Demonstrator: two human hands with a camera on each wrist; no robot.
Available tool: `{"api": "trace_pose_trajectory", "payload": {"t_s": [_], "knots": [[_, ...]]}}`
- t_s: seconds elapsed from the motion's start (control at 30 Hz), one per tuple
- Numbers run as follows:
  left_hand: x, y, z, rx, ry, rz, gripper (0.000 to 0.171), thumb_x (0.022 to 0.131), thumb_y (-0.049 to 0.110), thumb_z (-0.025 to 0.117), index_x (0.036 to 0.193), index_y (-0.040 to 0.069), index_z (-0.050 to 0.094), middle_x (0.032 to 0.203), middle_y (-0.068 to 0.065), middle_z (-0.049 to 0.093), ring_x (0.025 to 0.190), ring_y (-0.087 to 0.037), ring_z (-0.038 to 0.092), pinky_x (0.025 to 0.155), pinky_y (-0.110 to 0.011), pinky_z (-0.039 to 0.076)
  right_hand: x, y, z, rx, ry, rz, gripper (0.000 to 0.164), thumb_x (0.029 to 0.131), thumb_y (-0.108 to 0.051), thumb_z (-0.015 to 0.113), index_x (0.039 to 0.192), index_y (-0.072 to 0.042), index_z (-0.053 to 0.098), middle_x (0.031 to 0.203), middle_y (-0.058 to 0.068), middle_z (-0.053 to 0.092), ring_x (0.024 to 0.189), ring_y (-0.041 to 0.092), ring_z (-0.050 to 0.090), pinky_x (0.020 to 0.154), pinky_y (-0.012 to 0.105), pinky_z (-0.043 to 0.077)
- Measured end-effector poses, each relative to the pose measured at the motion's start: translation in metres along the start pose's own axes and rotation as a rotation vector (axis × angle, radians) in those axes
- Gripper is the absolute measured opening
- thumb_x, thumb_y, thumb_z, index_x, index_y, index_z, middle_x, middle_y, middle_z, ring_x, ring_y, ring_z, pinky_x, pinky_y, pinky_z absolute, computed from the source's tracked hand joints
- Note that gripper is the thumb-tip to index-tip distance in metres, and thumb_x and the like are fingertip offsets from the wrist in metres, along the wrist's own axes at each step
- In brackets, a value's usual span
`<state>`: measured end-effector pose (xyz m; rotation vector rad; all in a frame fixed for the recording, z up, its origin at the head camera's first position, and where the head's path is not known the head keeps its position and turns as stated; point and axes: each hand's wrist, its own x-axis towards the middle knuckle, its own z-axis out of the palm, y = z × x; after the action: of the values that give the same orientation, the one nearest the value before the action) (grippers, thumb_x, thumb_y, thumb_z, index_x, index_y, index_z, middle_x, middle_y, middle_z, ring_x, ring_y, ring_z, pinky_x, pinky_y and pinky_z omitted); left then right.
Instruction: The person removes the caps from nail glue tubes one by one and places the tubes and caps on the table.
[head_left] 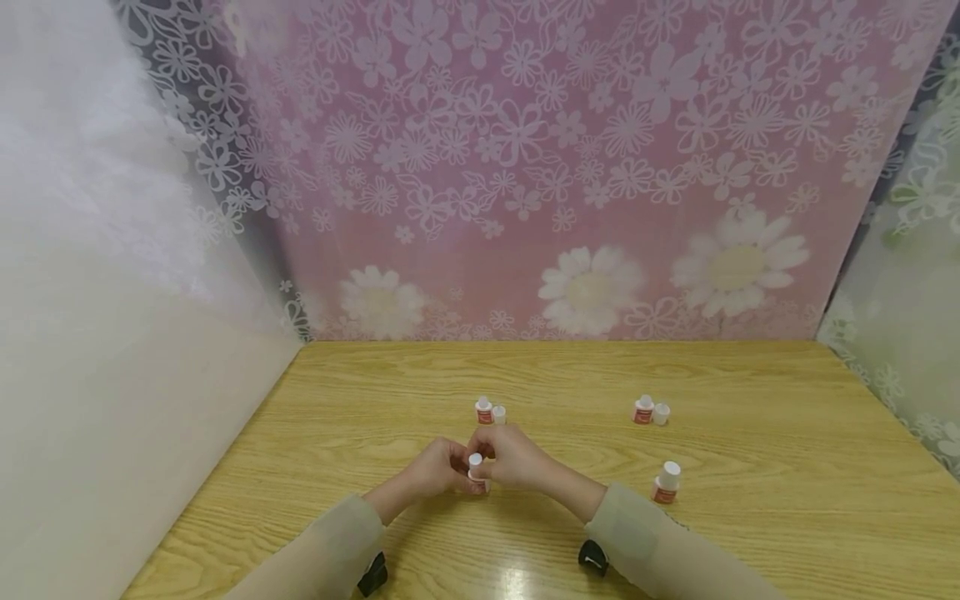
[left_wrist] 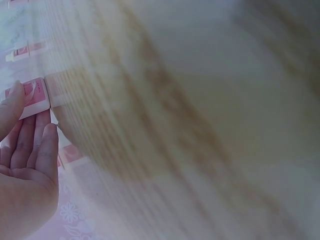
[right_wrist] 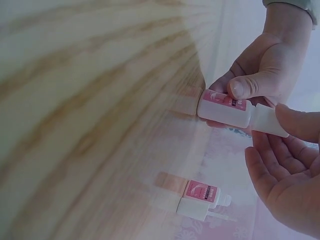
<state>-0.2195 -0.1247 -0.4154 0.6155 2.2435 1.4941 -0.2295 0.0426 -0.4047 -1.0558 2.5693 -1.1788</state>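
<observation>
My left hand (head_left: 437, 468) holds a small white bottle (right_wrist: 225, 114) with a red label, its base on or just above the wooden table (head_left: 300, 467). In the right wrist view the left thumb lies across the label. My right hand (head_left: 516, 458) pinches the bottle's white cap (right_wrist: 269, 121) between thumb and fingers. The cap sits at the neck; whether it is screwed tight cannot be told. In the left wrist view the left hand (left_wrist: 30, 165) grips the bottle (left_wrist: 37, 97) at the frame's edge, and its cap is out of frame.
Behind my hands stands an uncapped bottle (head_left: 483, 412) with its cap (head_left: 499, 415) beside it. Farther right is another uncapped bottle (head_left: 643, 412) and cap (head_left: 661, 414). A capped bottle (head_left: 666, 483) stands nearer, right of my right hand. A flowered curtain (head_left: 510, 317) borders the table's back.
</observation>
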Motion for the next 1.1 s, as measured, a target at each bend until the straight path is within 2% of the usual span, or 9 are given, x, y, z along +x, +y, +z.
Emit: {"api": "trace_pose_trajectory", "payload": {"t_s": [0.2, 0.43, 0.7, 0.87, 1.1], "knots": [[0.000, 0.000, 0.001, -0.037, 0.001, -0.010, 0.013, 0.071, -0.012, 0.066, 0.084, -0.011, 0.064, 0.079, -0.020, 0.064, 0.073, -0.018, 0.062, 0.063, -0.029, 0.049, 0.000, 0.000, 0.000, 0.006, -0.008, -0.008, 0.011, 0.077, 0.001, 0.065, 0.085, -0.006, 0.062, 0.084, 0.000, 0.063, 0.089, 0.018, 0.057, 0.077, 0.034, 0.045], [0.001, -0.001, 0.001, -0.022, 0.002, -0.007, 0.014, 0.071, -0.011, 0.066, 0.084, -0.011, 0.064, 0.079, -0.020, 0.065, 0.072, -0.018, 0.062, 0.062, -0.028, 0.048, 0.000, 0.000, 0.000, 0.004, -0.012, -0.023, 0.015, 0.075, 0.003, 0.064, 0.087, -0.006, 0.062, 0.087, 0.002, 0.062, 0.089, 0.017, 0.057, 0.077, 0.033, 0.044], [0.011, -0.025, 0.000, 0.024, 0.024, 0.005, 0.014, 0.069, -0.004, 0.071, 0.082, -0.006, 0.067, 0.075, -0.010, 0.066, 0.067, -0.008, 0.059, 0.057, -0.022, 0.044, -0.001, 0.001, 0.000, 0.008, -0.031, 0.010, 0.020, 0.071, 0.000, 0.063, 0.089, -0.008, 0.059, 0.084, -0.002, 0.062, 0.070, 0.006, 0.051, 0.060, 0.022, 0.044], [0.012, -0.027, 0.000, 0.034, 0.028, -0.015, 0.013, 0.069, 0.001, 0.073, 0.080, -0.002, 0.068, 0.074, -0.008, 0.066, 0.065, -0.009, 0.057, 0.056, -0.022, 0.043, 0.000, 0.002, 0.000, 0.004, 0.001, 0.050, 0.016, 0.072, -0.005, 0.067, 0.083, -0.011, 0.056, 0.075, -0.007, 0.058, 0.068, 0.006, 0.052, 0.059, 0.022, 0.043], [0.010, -0.022, 0.001, 0.062, 0.039, -0.018, 0.011, 0.070, -0.003, 0.071, 0.080, -0.004, 0.066, 0.074, -0.010, 0.066, 0.065, -0.008, 0.056, 0.056, -0.022, 0.043, 0.001, 0.000, 0.000, -0.006, 0.013, 0.055, 0.019, 0.071, -0.008, 0.072, 0.077, -0.011, 0.054, 0.066, -0.009, 0.054, 0.061, 0.005, 0.049, 0.054, 0.021, 0.042]]}}
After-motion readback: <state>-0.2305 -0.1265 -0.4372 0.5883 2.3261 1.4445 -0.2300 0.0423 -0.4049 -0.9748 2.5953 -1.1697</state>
